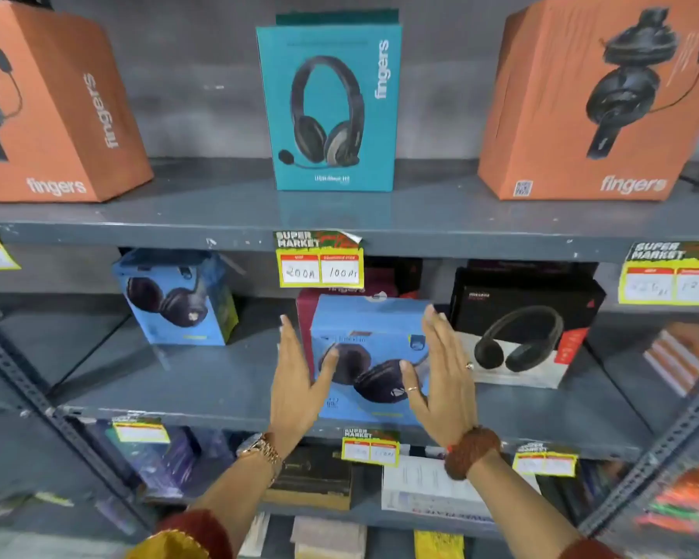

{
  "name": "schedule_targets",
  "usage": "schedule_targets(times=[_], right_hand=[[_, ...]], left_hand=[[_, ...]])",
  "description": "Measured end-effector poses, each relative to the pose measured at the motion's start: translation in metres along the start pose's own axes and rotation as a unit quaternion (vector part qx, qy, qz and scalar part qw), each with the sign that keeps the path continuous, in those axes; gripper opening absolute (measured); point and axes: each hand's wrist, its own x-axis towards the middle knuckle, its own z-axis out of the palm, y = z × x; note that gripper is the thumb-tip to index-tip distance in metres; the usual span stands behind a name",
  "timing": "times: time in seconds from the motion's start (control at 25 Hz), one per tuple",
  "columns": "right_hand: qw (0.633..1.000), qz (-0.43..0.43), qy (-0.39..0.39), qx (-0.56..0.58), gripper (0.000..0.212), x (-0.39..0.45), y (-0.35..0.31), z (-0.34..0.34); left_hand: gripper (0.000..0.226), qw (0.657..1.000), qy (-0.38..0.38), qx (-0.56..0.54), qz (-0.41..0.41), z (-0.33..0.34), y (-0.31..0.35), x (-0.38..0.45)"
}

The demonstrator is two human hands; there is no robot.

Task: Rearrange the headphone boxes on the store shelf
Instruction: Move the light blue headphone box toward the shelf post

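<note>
Flanking the blue headphone box (pixel 370 357) at the frame's lower centre, your left hand (pixel 295 381) and right hand (pixel 446 377) stand flat, fingers (pixel 434 336) straight and spread open, gripping nothing; it sits on the middle shelf (pixel 218 393).

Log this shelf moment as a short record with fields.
top shelf: orange box left, teal box middle, orange box right
middle shelf: blue box left, centre blue box, black box right
left hand: open, flat, at the centre blue box's left side
right hand: open, flat, at its right side
grip: palms flank the box; firm contact cannot be told
price tag: on top shelf edge, reads 200 and 100
</note>
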Motion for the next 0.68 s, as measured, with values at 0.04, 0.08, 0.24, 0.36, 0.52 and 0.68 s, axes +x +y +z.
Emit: schedule_targets(times=[0.04, 0.08, 0.24, 0.36, 0.52, 0.68], right_hand=[[0.999, 0.048, 0.001, 0.012, 0.067, -0.001, 0.005, 0.007], [0.994, 0.102, -0.011, 0.033, 0.072, -0.001, 0.009, 0.011], [0.932, 0.298, -0.072, 0.193, 0.081, -0.008, 0.026, 0.032], [0.902, 0.352, -0.096, 0.23, 0.074, -0.01, 0.035, 0.039], [0.898, 0.364, -0.093, 0.229, 0.05, -0.004, 0.034, 0.027], [0.915, 0.349, -0.085, 0.186, 0.032, 0.007, 0.032, -0.001]], left_hand=[[0.088, 0.999, -0.014, -0.026, -0.019, 0.005, -0.004, 0.005], [0.083, 0.998, -0.033, -0.046, -0.028, 0.009, -0.006, 0.01], [0.062, 0.989, -0.071, -0.108, -0.074, 0.018, -0.022, 0.019], [0.051, 0.989, -0.063, -0.098, -0.087, 0.018, -0.027, 0.023], [0.047, 0.987, -0.054, -0.113, -0.102, 0.014, -0.028, 0.028], [0.047, 0.985, -0.07, -0.107, -0.119, 0.003, -0.023, 0.028]])
